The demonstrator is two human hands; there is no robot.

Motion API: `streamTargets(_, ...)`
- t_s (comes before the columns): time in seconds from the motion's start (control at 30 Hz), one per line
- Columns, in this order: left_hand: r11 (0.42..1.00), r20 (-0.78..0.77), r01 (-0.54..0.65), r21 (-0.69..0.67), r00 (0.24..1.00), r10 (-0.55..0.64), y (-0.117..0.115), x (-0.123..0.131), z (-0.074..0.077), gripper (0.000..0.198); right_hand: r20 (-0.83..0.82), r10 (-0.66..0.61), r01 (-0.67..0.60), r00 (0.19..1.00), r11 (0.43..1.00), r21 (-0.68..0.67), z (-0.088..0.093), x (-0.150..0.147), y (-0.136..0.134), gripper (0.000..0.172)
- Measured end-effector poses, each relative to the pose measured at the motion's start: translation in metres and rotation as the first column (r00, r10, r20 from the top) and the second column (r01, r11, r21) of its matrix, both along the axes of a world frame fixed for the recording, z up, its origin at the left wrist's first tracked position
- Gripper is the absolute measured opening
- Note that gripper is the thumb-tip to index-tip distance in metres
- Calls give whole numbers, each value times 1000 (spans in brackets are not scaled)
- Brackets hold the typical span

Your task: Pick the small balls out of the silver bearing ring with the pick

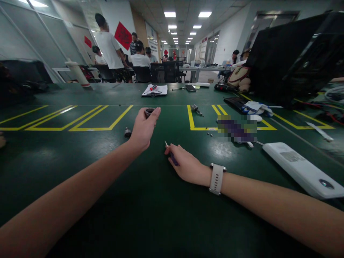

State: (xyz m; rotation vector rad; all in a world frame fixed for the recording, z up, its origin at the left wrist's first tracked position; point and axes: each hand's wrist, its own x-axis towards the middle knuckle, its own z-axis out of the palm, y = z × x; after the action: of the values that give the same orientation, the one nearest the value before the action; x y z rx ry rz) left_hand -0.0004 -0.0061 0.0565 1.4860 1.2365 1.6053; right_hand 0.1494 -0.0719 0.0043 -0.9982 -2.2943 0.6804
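My left hand (143, 129) is closed round a dark, hollow cylindrical part (149, 112), its open end facing up. Most of that part is hidden by the fingers. Lower and to the right, my right hand (185, 161) grips a small screwdriver (173, 158) with a purple handle; its thin light tip points up and left. The two hands are apart, both above the green table. A dark metal cylinder (127, 133) lies just left of my left hand. Beyond my right hand are a metal piece with a thin shaft (197, 110) and a few tiny dark parts (210, 134).
Yellow tape (190, 118) marks boxes on the green table (150, 215). At right are a white power bank (301, 168), a blurred-out object (236, 129), gloves (256, 108) and a large black case (292, 57). A clipboard (155, 90) lies farther back. Several people are beyond the table.
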Motion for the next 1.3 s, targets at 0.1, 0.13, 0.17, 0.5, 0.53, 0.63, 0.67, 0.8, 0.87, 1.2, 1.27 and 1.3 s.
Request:
streamTargets(0.1, 998, -22, 53, 44, 998, -52, -14, -5, 10, 24, 16, 194, -195, 981, 981, 22, 3, 0, -5, 22)
streamTargets(0.13, 996, -66, 72, 49, 995, -69, -19, -7, 12, 26, 24, 269, -270, 963, 963, 28, 4, 4, -10, 25)
streamTargets(0.17, 996, -110, 72, 61, 992, -65, -25, -10, 15, 27, 33, 339, -340, 940, 940, 28, 5, 9, -16, 28)
streamTargets(0.5, 992, -315, 91, -82, 942, -113, -73, -21, 24, 25, -139, 293, -308, 946, 946, -101, 20, 60, -58, 33)
streamTargets(0.53, 987, -285, 109, -119, 949, -139, -75, -20, 23, 27, -221, 192, -226, 956, 964, -138, 23, 61, -57, 29)
streamTargets(0.63, 962, -135, 164, -219, 971, -197, -81, -15, 20, 30, -517, -192, -28, 834, 921, -388, 29, 59, -49, 17)
streamTargets(0.67, 950, -65, 187, -249, 976, -209, -84, -12, 19, 30, -598, -278, -37, 752, 888, -458, 29, 57, -46, 18)
streamTargets(0.8, 879, 158, 255, -402, 965, -208, -98, 0, 15, 29, -630, -430, -144, 646, 742, -654, 20, 53, -40, 16)
streamTargets(0.87, 851, 220, 296, -434, 951, -219, -105, 3, 13, 30, -602, -449, -130, 660, 721, -681, 14, 55, -41, 19)
streamTargets(1.2, 750, 333, 396, -530, 910, -245, -118, 1, 0, 32, -533, -379, -7, 757, 810, -586, 4, 62, -43, 20)
streamTargets(1.27, 751, 334, 392, -531, 912, -240, -117, 1, -1, 32, -514, -369, 14, 774, 822, -569, 5, 61, -44, 21)
streamTargets(1.3, 753, 330, 391, -530, 913, -242, -117, 1, -1, 32, -502, -363, 25, 785, 828, -560, 5, 61, -44, 22)
